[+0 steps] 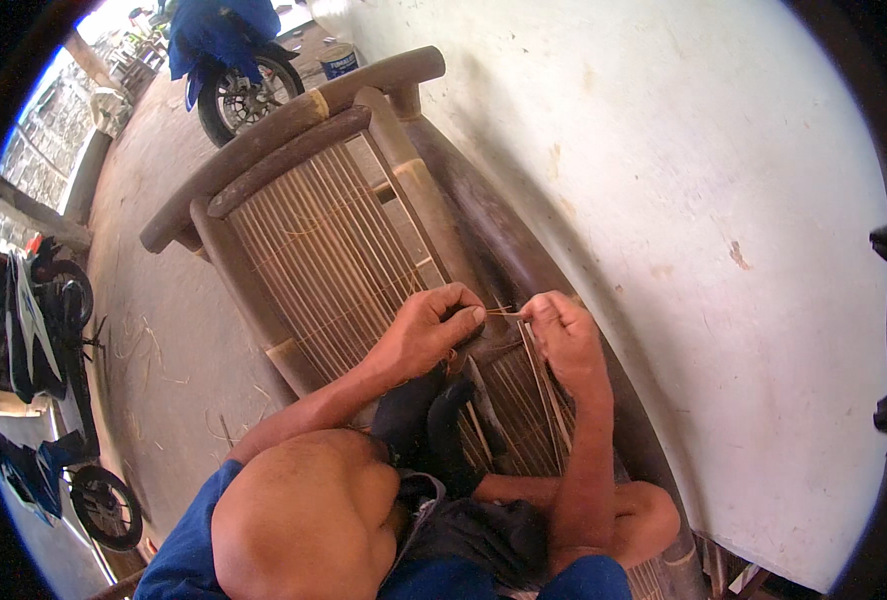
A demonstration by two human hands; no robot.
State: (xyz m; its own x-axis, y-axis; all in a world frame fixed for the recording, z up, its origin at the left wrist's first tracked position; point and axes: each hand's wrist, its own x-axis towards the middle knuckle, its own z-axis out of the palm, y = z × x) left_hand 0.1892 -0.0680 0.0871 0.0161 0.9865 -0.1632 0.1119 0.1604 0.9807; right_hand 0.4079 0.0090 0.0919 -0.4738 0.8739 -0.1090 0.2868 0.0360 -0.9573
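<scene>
Bench (419,185), brown bamboo, stands alongside the wall (744,150), under the person's hands. Its panel of thin slats (314,240) lies ahead of them. Left hand (429,330): thumb and forefinger together, apparently clamped on the strand (502,312). Right hand (567,340): fingertips pinched on the same strand, which spans the gap between the hands at the bench frame. Step in hand is judged to be drawing or tying a binding; whether a knot is formed cannot be told. Next move is judged to call for firm pinches and an even pull, lest the strand slip or snap.
</scene>
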